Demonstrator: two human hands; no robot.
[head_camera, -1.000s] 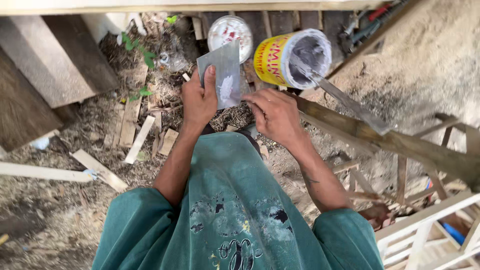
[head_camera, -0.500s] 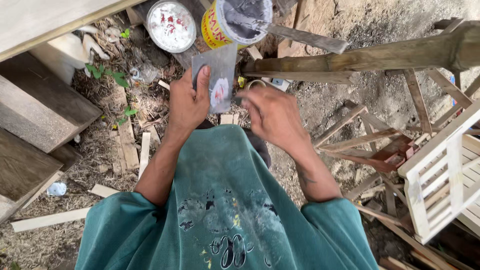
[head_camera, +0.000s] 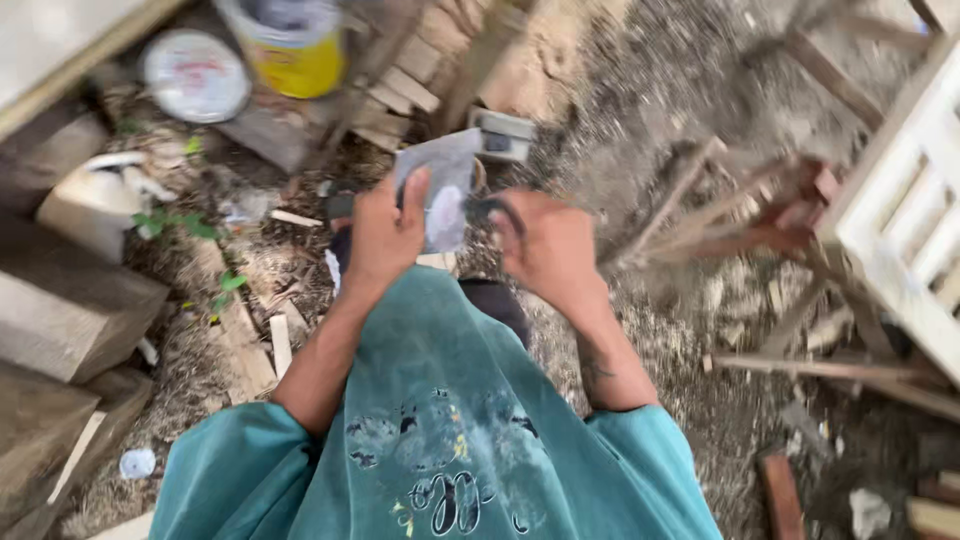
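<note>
My left hand (head_camera: 385, 235) grips a flat grey plate (head_camera: 450, 170) by its left edge, and a blob of pale filler (head_camera: 445, 215) sits on the plate. My right hand (head_camera: 550, 245) is just right of the plate, fingers curled around a small dark tool (head_camera: 492, 208) that is too blurred to name. Both hands are held out over my green-shirted lap. A yellow can (head_camera: 295, 50) of pale filler stands on the ground at the upper left, with its round lid (head_camera: 195, 75) lying beside it.
Thick wooden planks (head_camera: 70, 310) are stacked at the left. A bare wooden frame (head_camera: 740, 205) and a white painted slatted frame (head_camera: 900, 230) stand at the right. Sawdust, offcuts (head_camera: 280, 345) and a small grey block (head_camera: 500, 135) litter the ground.
The view has swung right, so the can and lid now sit at the upper left. My hands and the plate have come away from the can. The white frame is closer.
</note>
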